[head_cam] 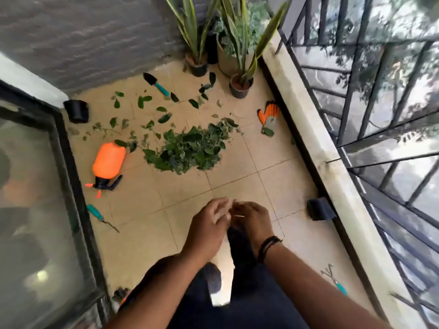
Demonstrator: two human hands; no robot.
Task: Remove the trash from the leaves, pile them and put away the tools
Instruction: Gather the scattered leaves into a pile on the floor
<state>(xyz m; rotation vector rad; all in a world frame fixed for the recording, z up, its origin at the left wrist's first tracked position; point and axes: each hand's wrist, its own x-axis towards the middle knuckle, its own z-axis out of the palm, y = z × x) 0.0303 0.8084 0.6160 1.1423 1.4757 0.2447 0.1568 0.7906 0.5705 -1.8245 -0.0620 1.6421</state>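
A pile of green leaves (190, 148) lies mid-floor on the tiled balcony, with loose leaves (142, 108) scattered behind it to the left. My two hands meet low over the tiles in front of the pile, both blurred. My left hand (209, 224) has its fingers loosely spread. My right hand (253, 222) pinches a small pale scrap (238, 216). Tools lie around: a black trowel (156, 85), an orange sprayer (109, 162) on its side, orange-grey gloves (269, 117), a teal-handled weeder (101, 217) and a small hand rake (335, 281).
Potted plants (240, 85) stand in the far corner. One black pot (77, 110) sits at the left by the glass door (35, 186), another (319, 208) lies against the low wall under the railing (356, 91) on the right.
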